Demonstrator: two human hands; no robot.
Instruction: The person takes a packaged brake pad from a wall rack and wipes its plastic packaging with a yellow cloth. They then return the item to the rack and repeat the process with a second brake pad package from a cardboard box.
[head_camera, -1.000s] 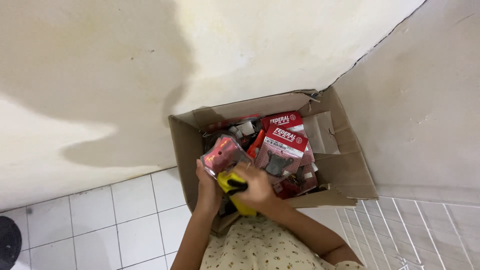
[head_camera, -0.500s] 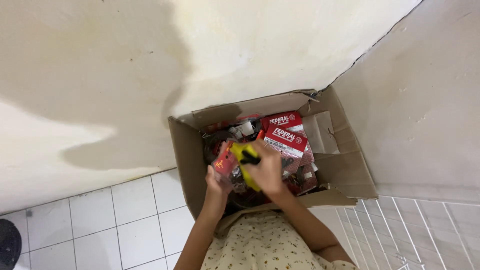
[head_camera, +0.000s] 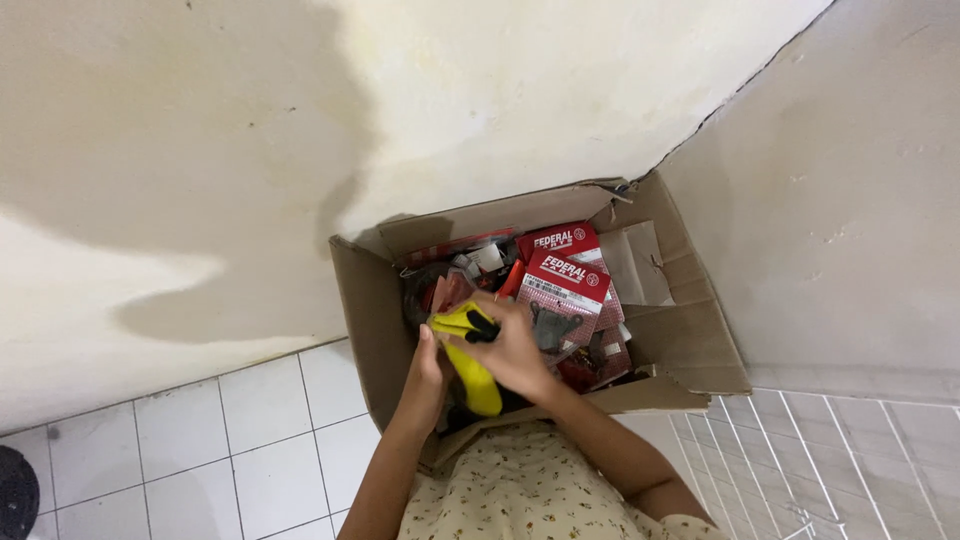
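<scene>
An open cardboard box (head_camera: 372, 320) stands on the floor in a wall corner, filled with red and clear blister packs (head_camera: 562, 290) and small parts. Both my hands reach into its near left part. My right hand (head_camera: 512, 350) grips a yellow tool with a black part (head_camera: 470, 355), fingers wrapped over its top. My left hand (head_camera: 428, 375) rests against the same yellow tool from the left side, by the box wall. What lies under the tool is hidden.
Cream walls (head_camera: 300, 130) meet behind the box. White floor tiles (head_camera: 250, 430) lie to the left, and a white wire rack (head_camera: 850, 470) sits at lower right. A dark round object (head_camera: 15, 490) shows at the bottom left edge.
The red blister pack once in my left hand is gone from it. Both hands moved deeper into the box and the yellow tool now sits between them.
</scene>
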